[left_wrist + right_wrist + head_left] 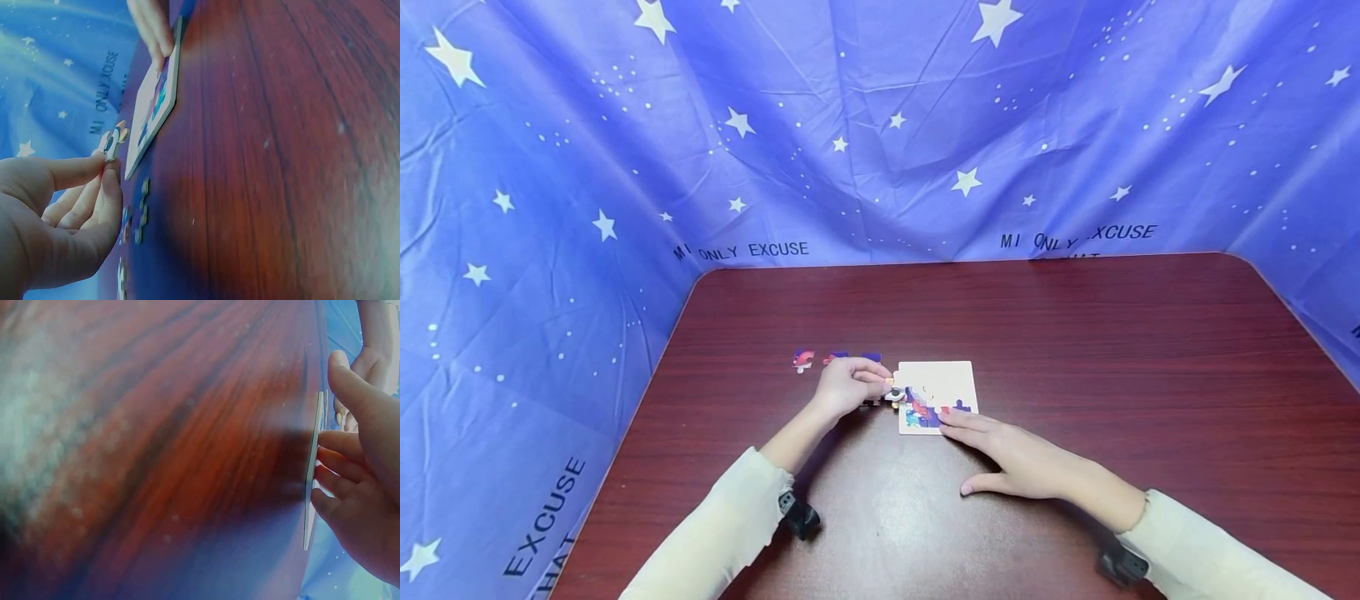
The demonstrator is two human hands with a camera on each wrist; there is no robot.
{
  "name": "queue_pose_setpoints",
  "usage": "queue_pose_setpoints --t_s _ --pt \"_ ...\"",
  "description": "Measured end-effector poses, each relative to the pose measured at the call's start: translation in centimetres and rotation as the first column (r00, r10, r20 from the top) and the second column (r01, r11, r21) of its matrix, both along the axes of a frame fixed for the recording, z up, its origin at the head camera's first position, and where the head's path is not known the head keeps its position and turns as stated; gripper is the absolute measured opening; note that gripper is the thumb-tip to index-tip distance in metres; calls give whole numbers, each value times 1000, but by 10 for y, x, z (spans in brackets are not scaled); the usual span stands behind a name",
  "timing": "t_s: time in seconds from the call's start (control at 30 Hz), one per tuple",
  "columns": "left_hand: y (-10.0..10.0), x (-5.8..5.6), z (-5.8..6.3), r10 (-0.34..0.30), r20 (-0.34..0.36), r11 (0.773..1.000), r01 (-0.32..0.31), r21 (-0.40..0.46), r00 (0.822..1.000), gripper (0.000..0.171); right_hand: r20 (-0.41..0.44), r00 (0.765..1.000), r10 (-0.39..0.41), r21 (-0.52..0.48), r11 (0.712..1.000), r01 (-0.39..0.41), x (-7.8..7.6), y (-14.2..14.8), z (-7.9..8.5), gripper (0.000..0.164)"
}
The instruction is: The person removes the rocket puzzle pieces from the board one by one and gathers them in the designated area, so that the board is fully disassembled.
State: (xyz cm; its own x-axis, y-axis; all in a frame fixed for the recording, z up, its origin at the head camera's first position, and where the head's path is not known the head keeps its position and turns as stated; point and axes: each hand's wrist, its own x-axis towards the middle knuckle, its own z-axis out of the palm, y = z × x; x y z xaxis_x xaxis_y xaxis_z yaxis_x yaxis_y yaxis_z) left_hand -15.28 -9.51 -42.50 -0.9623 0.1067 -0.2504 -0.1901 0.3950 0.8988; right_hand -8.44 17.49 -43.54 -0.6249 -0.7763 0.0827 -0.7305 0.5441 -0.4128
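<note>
My left hand pinches a jigsaw puzzle piece between thumb and fingertips, raised beside the left edge of a square puzzle board. Several pieces are fitted along the board's lower part, in purple, red and blue; its upper part shows pale bare surface. My right hand rests its straight fingertips on the board's lower right, thumb spread away toward the table. From the right wrist, the board appears edge-on under those fingers.
Loose puzzle pieces lie left of the board, among them a red and white one and a purple one; some are partly hidden by my left hand. The dark red wooden table meets a blue star-printed curtain at the back.
</note>
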Motion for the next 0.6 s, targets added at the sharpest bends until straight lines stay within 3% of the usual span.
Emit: queue_pose_setpoints --t_s 0.37,0.6 --pt "-26 -4 -3 76 48 995 -79 61 996 21 -8 1000 -8 1 1000 8 0 1 -1 73" --pt "-45 -2 -4 101 23 994 -99 -47 995 20 1 1000 -12 0 1000 12 1 1 -1 73"
